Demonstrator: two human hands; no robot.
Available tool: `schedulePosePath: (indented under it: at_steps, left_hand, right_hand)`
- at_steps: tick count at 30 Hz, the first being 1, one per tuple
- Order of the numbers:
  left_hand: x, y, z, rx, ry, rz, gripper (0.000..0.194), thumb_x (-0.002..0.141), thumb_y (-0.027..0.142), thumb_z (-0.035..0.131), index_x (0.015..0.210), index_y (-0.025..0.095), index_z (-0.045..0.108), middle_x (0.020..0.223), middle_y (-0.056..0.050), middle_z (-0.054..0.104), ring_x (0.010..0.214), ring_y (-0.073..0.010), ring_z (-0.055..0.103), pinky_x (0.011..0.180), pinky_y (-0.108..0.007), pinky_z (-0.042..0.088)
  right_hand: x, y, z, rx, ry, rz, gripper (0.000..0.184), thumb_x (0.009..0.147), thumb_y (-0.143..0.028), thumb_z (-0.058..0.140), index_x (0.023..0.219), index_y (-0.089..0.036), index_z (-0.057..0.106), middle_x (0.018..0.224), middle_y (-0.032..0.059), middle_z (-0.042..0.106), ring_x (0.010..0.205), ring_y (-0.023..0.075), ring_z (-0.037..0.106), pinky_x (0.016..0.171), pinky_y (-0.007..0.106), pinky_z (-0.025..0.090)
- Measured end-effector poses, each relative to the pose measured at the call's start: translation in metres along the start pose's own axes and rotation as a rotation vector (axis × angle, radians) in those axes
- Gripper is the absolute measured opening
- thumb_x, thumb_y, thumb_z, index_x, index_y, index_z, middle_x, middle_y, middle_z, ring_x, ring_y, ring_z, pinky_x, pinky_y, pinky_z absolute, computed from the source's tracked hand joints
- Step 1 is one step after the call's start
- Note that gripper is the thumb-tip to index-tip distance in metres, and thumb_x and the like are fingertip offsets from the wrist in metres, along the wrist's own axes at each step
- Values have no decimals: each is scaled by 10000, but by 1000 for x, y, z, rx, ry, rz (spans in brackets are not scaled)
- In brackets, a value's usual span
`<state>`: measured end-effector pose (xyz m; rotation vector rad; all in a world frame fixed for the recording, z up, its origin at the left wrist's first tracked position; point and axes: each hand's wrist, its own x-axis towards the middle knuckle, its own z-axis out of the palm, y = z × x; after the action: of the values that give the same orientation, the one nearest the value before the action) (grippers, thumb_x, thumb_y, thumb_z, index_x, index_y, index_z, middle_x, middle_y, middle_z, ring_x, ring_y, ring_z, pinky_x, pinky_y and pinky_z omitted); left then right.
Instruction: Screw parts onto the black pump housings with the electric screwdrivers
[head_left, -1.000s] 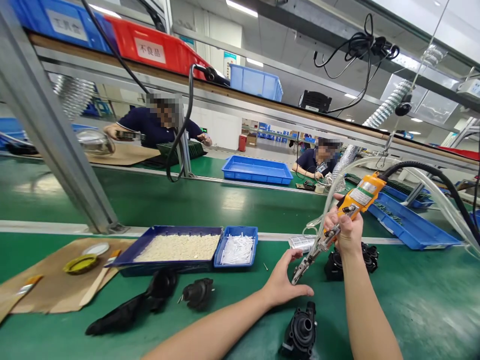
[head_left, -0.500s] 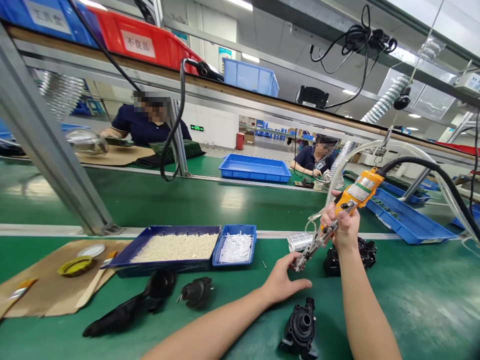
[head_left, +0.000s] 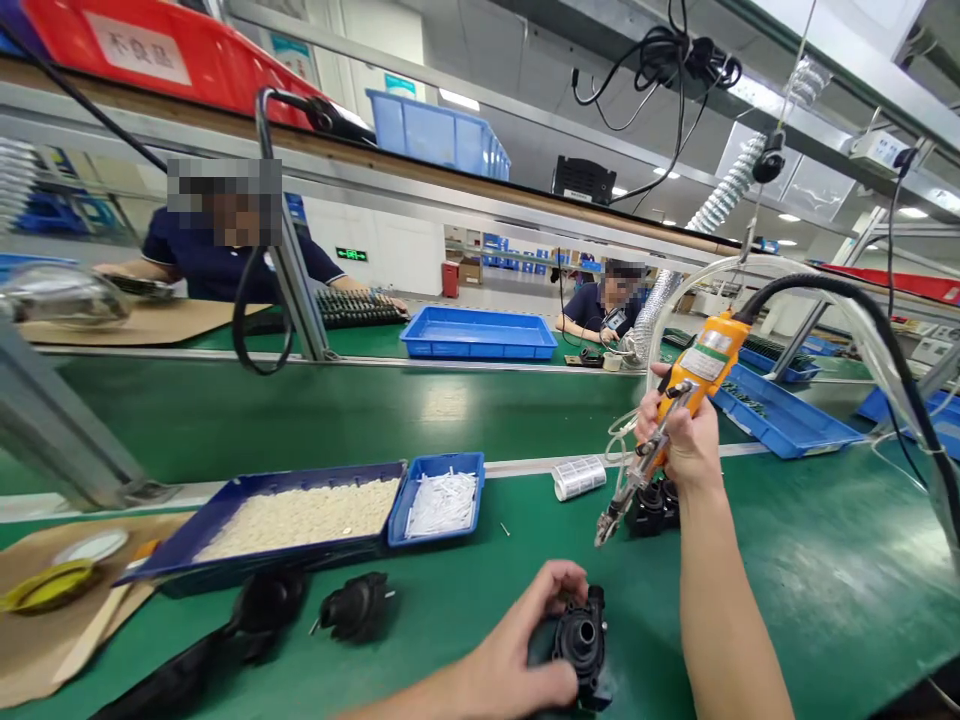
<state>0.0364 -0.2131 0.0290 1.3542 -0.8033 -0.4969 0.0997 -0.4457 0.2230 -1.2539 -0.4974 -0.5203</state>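
I read the L hand (head_left: 517, 655) as closed on the black pump housing (head_left: 581, 640), fingers wrapped over its top and near side, housing resting on the green belt (head_left: 787, 590) at approx. 6 o'clock in the view, round port facing up toward the camera. R hand (head_left: 679, 440) is closed around the orange screwdriver (head_left: 694, 385), held clear of the belt at approx. 3 o'clock from centre; black cable and clear hose run off its rear end to upper right. Key relation: driver's long axis runs diagonally, rear at 1 o'clock, metal tip (head_left: 606, 525) at 7 o'clock, pointing down-left. The housing lies at 7 o'clock from that tip, near but apart, no contact visible. L hand is the nearer hand to the housing; R hand is well above it. A second black housing (head_left: 652, 505) sits on the belt just behind the tip, partly hidden by driver and R wrist. Other items: dark blue tray (head_left: 187, 560) with white pcs. at 9 o'clock, small blue tray (head_left: 442, 500) with white strips touching its R side, two more black parts (head_left: 352, 610) on the belt at 8 o'clock, a small white roll (head_left: 579, 478) near centre. Two other people work across the far belt.
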Motion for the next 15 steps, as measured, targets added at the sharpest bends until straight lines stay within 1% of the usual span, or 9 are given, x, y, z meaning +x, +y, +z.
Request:
schedulePosePath:
  at_steps: [1, 2, 4, 7, 8, 10, 13, 15]
  left_hand:
    - [-5, 4, 6, 55, -27, -31, 655, 803, 358, 806, 1371, 277, 491, 1256, -70, 602, 1121, -273, 572, 992, -389, 475]
    - [-5, 7, 11, 110, -14, -68, 660, 777, 310, 816, 1358, 277, 504, 1231, -58, 610, 1094, -268, 571, 983, -383, 471]
    - [4, 9, 16, 175, 81, -105, 579, 788, 296, 791, 1302, 258, 526, 1181, -49, 615, 1069, -261, 557, 979, -384, 456]
    - [31, 0, 10, 156, 239, -63, 532, 818, 362, 771, 1258, 233, 500, 1162, -51, 594, 1072, -255, 539, 982, -389, 436]
    - [39, -5, 5, 130, 267, -44, 527, 842, 382, 757, 1265, 232, 482, 1165, -53, 588, 1075, -251, 538, 985, -390, 434]
    - [48, -13, -2, 56, 252, -7, 529, 888, 399, 731, 1301, 234, 443, 1190, -61, 591, 1093, -244, 545, 1007, -398, 432]
    - [49, -18, -4, -48, 200, 28, 544, 912, 371, 733, 1332, 238, 414, 1249, -78, 604, 1147, -243, 557, 1052, -406, 424]
    - [47, -15, -2, -58, 227, 41, 544, 900, 334, 747, 1327, 236, 425, 1270, -81, 604, 1170, -242, 556, 1072, -405, 411]
  right_hand:
    - [-2, -7, -1, -6, -18, 6, 803, 680, -661, 934, 1285, -238, 618, 791, -21, 592, 552, 106, 505, 497, 249, 433]
    - [-5, -15, -2, -10, -32, 16, 842, 659, -693, 925, 1303, -245, 618, 796, -20, 587, 559, 109, 499, 502, 257, 437]
    - [-12, -30, -2, -28, -41, 32, 908, 621, -710, 929, 1341, -254, 616, 788, -26, 563, 564, 117, 488, 513, 278, 449]
    - [-21, -49, 0, -71, -40, 20, 937, 585, -636, 986, 1366, -263, 628, 797, -22, 548, 558, 124, 486, 510, 305, 458]
    - [-24, -53, 2, -86, -30, -2, 926, 583, -609, 1001, 1362, -263, 638, 803, -17, 552, 551, 125, 485, 495, 304, 450]
    - [-30, -60, 11, -97, 17, -67, 871, 599, -570, 1012, 1333, -259, 662, 781, -19, 545, 529, 116, 470, 457, 286, 421]
    - [-37, -63, 31, -73, 107, -151, 678, 672, -523, 991, 1226, -266, 696, 712, -45, 497, 492, 95, 436, 426, 254, 388]
    - [-40, -59, 46, -58, 140, -175, 603, 693, -522, 979, 1165, -275, 697, 698, -52, 480, 481, 88, 428, 421, 248, 383]
